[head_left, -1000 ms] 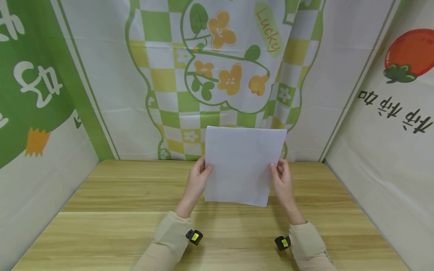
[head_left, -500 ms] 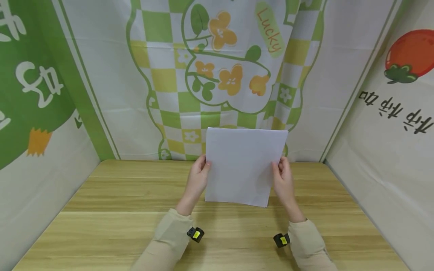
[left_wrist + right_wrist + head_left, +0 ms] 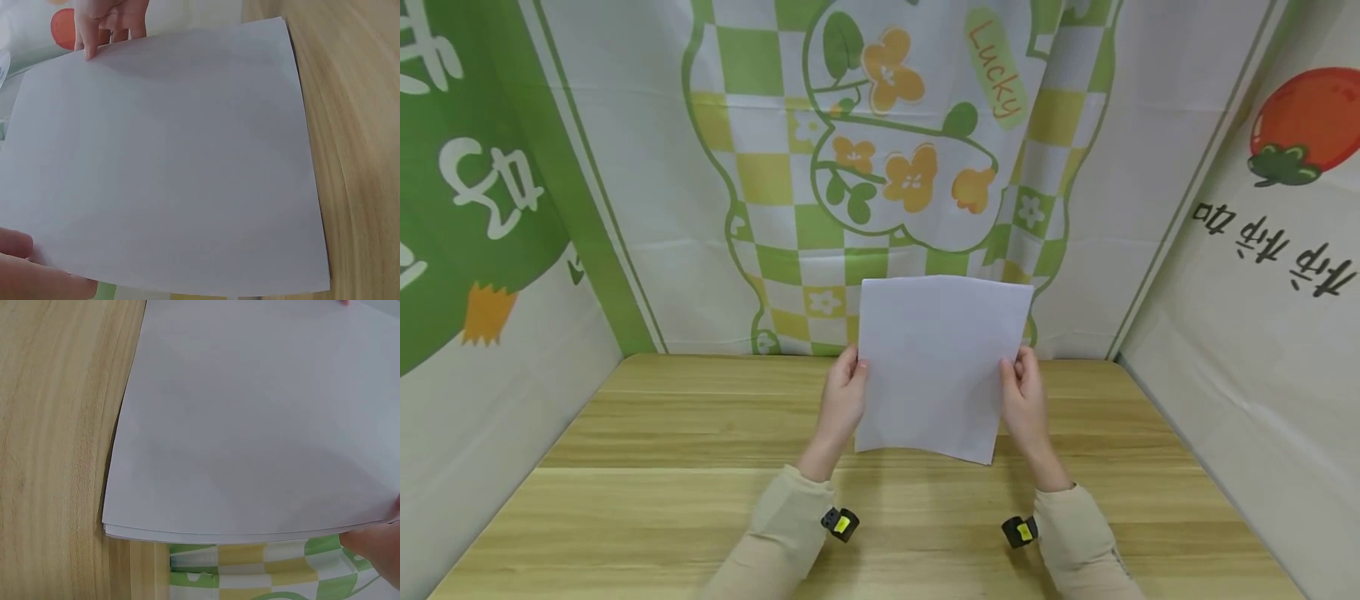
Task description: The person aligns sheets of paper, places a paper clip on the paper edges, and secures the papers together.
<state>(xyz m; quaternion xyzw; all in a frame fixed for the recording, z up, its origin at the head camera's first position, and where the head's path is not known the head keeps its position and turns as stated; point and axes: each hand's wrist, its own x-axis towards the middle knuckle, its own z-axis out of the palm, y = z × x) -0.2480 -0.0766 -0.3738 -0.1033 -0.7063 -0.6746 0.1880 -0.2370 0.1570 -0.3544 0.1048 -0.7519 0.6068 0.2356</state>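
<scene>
Several sheets of white paper (image 3: 936, 367) stand raised, tilted back, above the wooden table, their layered edges visible in the right wrist view (image 3: 250, 425). My left hand (image 3: 841, 400) pinches the stack's left edge, thumb in front and fingers behind. On the opposite edge my right hand (image 3: 1026, 404) pinches it the same way. The sheets bow slightly between the hands, with the top edge arched. In the left wrist view, the paper (image 3: 169, 162) spans the frame, and the right hand (image 3: 112, 22) grips its far edge. Fingers behind the paper are partly hidden.
The wooden table (image 3: 700, 500) reaches back to a green-and-white checked curtain (image 3: 760, 179). Printed cloth walls flank it, one green on the left (image 3: 482, 167) and one with a red fruit print (image 3: 1311, 125) on the right. Black wrist devices (image 3: 841, 523) sit by each sleeve.
The sheets have gone from flat to slightly bowed, with the top middle raised and the lower edge curved. The left hand has shifted a little to the right; both hands keep their hold.
</scene>
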